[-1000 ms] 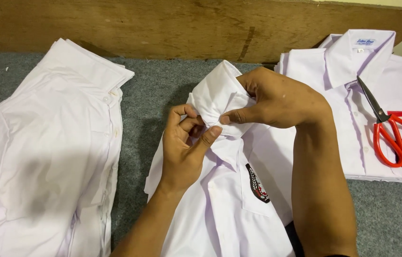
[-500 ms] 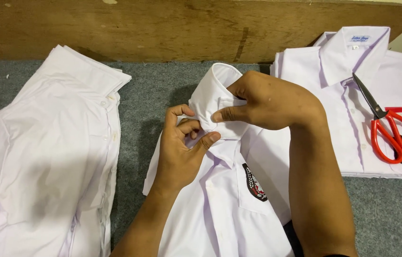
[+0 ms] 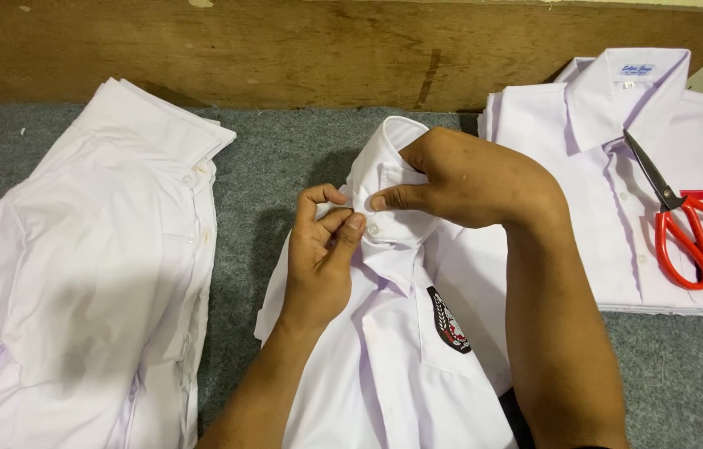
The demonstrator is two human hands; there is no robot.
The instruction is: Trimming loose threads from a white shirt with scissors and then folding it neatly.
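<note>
A white shirt [image 3: 401, 366] with a dark badge on its chest pocket lies in the middle on the grey felt surface [image 3: 277, 158]. My left hand [image 3: 325, 254] pinches the shirt's placket just below the collar, thumb and fingers pressed by a small white button [image 3: 373, 229]. My right hand [image 3: 464, 179] grips the collar [image 3: 385, 145] from the right, thumb pointing at the button.
A loose pile of white shirts [image 3: 85, 266] lies on the left. A folded stack of white shirts [image 3: 609, 166] sits at the right with red-handled scissors [image 3: 684, 224] on top. A wooden board [image 3: 301, 50] runs along the back.
Both hands stay at the collar. My left fingers have shifted slightly along the placket, and the button now shows between the two thumbs.
</note>
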